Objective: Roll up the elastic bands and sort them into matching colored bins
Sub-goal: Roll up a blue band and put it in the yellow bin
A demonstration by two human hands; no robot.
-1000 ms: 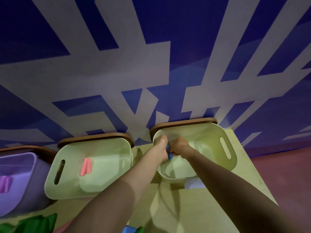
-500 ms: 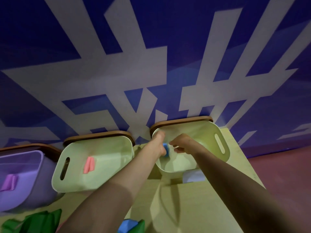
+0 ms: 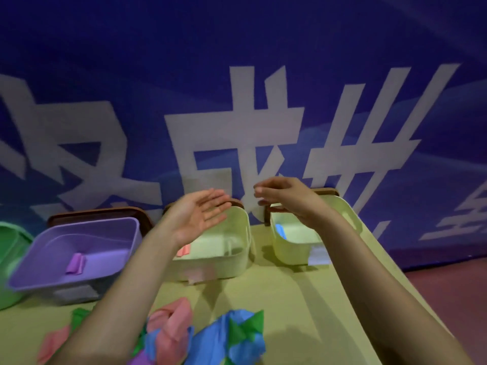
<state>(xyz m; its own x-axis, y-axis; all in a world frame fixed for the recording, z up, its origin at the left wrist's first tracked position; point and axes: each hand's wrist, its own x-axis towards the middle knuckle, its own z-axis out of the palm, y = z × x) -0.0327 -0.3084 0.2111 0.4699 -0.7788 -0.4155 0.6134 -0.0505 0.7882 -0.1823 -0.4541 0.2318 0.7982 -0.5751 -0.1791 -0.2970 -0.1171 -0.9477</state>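
Blue roll (image 3: 280,231) lies in the pale bin (image 3: 290,250) right of the middle bin (image 3: 210,264), so it looks sorted. Left grip (image 3: 196,218) is spread flat and right grip (image 3: 287,204) is loosely curled, both empty above the middle bin, which holds a pink roll (image 3: 183,251). Purple bin (image 3: 52,272), left of it, holds a purple roll (image 3: 76,263). Next, I think: pick a band from the pile (image 3: 210,335) in front.

Four bins stand in a row along the back of the table (image 3: 290,299), against the wall (image 3: 237,75). The far-left bin (image 3: 10,241) is cut by the frame's edge. To its right sits the second bin (image 3: 39,248), with a rolled band (image 3: 76,263) in it. The third bin (image 3: 237,227), in the middle, holds another roll (image 3: 183,251). The right bin (image 3: 290,248), set slightly apart, has a third roll (image 3: 280,231) by its left wall. My left hand (image 3: 196,217) hangs above the third bin, my right hand (image 3: 287,198) above the right bin. A pile of loose bands (image 3: 210,335) lies on the table in front of the bins, nearest me.
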